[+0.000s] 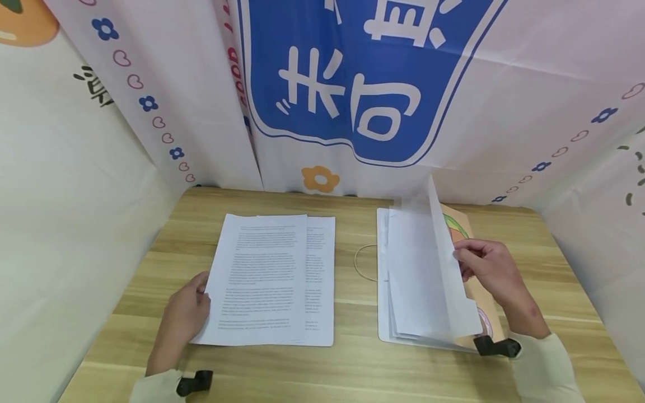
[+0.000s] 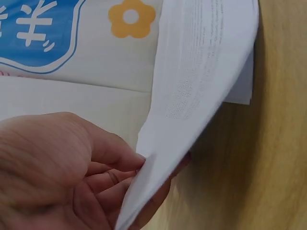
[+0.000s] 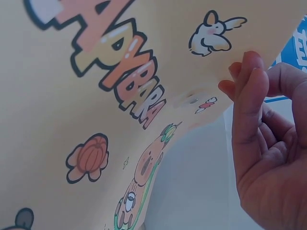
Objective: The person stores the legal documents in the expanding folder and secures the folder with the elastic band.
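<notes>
My left hand point(image 1: 185, 307) grips the lower left edge of a stack of printed sheets point(image 1: 262, 274). In the left wrist view, the thumb lies on the near face of the sheets point(image 2: 201, 86) and other fingers reach behind them. Toward the right, a document folder point(image 1: 381, 280) holds white papers point(image 1: 410, 263), with its cover point(image 1: 456, 285) raised and bent. My right hand point(image 1: 486, 274) holds the cover near its edge with curled fingers. The cover's tan outer face point(image 3: 48, 120) bears cartoon drawings and lettering; the exact finger contact is partly hidden.
A thin elastic loop point(image 1: 355, 262) sticks out from the folder's left side onto the wooden table point(image 1: 347, 375). Printed cloth point(image 1: 322, 151) walls in the table's back and sides. Black camera mounts point(image 1: 195, 383) sit at both wrists.
</notes>
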{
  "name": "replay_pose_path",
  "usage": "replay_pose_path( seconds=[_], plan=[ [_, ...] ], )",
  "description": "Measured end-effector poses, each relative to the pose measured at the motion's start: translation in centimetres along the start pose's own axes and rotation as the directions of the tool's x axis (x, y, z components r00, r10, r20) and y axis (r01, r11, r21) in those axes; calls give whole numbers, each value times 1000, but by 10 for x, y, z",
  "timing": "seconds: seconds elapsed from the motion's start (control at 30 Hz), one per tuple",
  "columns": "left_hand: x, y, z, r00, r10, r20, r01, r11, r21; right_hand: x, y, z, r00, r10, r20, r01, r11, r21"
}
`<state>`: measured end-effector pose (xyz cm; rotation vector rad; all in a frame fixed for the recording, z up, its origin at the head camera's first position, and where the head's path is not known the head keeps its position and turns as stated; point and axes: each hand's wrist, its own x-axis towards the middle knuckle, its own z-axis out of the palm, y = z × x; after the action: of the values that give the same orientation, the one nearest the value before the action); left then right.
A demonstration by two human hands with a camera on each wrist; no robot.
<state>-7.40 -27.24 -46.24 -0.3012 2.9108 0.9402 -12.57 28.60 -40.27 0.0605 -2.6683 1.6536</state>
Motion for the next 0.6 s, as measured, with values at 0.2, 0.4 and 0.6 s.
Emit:
replay_pose_path(
  seconds=[0.2, 0.4, 0.6],
  plan=[
    [-1, -1, 0, 999, 23, -26, -23, 999, -31, 0, 1, 0, 1000, -1, 5, 1, 1000, -10],
    [-1, 0, -1, 998, 36, -53, -40, 996, -82, 0, 1, 1, 1000, -3, 6, 3, 1000, -8],
    [0, 1, -5, 998, 32, -49, -40, 985, -170, -1, -1, 2, 1000, -11, 4, 11, 1000, -5]
  ],
)
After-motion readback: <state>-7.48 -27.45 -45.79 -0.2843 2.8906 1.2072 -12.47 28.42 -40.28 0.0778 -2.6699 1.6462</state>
